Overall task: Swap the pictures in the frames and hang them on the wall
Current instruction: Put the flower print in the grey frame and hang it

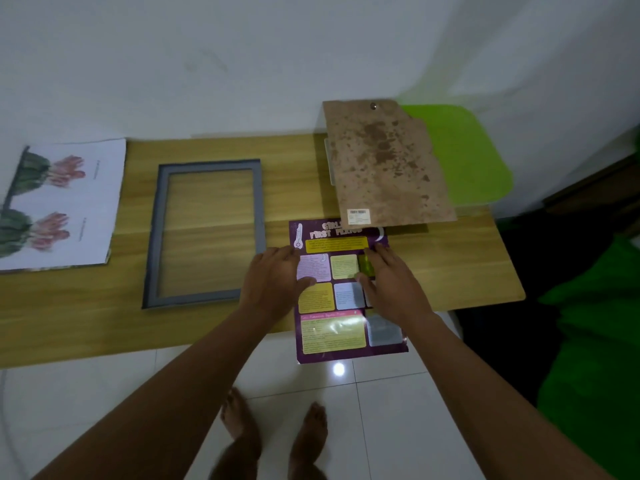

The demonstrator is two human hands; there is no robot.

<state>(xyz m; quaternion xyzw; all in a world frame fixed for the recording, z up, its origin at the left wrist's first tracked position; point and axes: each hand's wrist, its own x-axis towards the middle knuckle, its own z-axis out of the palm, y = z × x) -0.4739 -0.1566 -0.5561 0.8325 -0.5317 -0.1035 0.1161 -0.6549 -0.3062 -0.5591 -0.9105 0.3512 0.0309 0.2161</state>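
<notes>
- Across the middle of the frame runs a light wooden tabletop (450, 265), its far edge against a white wall (242, 64).
- Below the near edge is a glossy white tiled floor (398, 393), where the person's bare feet (242, 417) stand.
- In the upper right of the frame, a bright green chair (464, 150) stands at the far right end of the tabletop.
- At the left edge of the frame lies a white picture of flowering cacti (59, 202), flat on the wood.
- Just right of it, and apart from it, an empty grey frame (258, 202) lies flat, with the wood grain showing through its opening.
- At the upper right of the tabletop sits a stained brown backing board (384, 164) with a barcode sticker (358, 216) near its lower edge. It partly overlaps the green chair.
- The purple poster (346, 327) lies right of centre. Its top sits just under the board's lower edge and its bottom hangs past the near edge of the tabletop, over the floor.
- Both arms reach up from the bottom of the frame.
- The left hand (277, 275) lies flat on the poster's left edge, fingers straight and thumb resting on the paper, gripping nothing.
- The right hand (391, 275) lies flat on the poster's right side, fingers spread and straight, also gripping nothing.
</notes>
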